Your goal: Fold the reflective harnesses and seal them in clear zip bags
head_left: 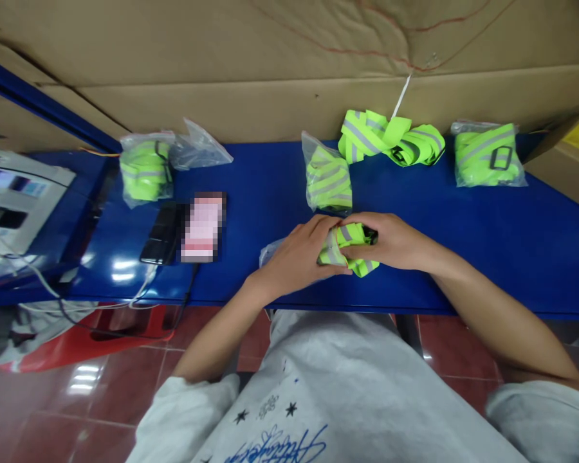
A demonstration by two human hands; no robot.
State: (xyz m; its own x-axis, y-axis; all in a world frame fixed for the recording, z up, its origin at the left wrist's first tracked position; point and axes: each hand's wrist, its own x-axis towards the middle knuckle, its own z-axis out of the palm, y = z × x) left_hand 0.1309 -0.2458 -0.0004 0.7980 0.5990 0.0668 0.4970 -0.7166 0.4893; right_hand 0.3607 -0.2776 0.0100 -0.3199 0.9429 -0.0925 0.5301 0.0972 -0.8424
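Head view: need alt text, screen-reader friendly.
A person's left hand and right hand hold a fluorescent yellow-green, grey-striped fabric strap bundle partly inside a clear plastic bag at a glossy blue table. Farther back lie three similar bagged bundles and similar unbagged straps.

No legible wording, only blue script point(276, 448) on the pale shirt point(357, 379), unreadable at this angle
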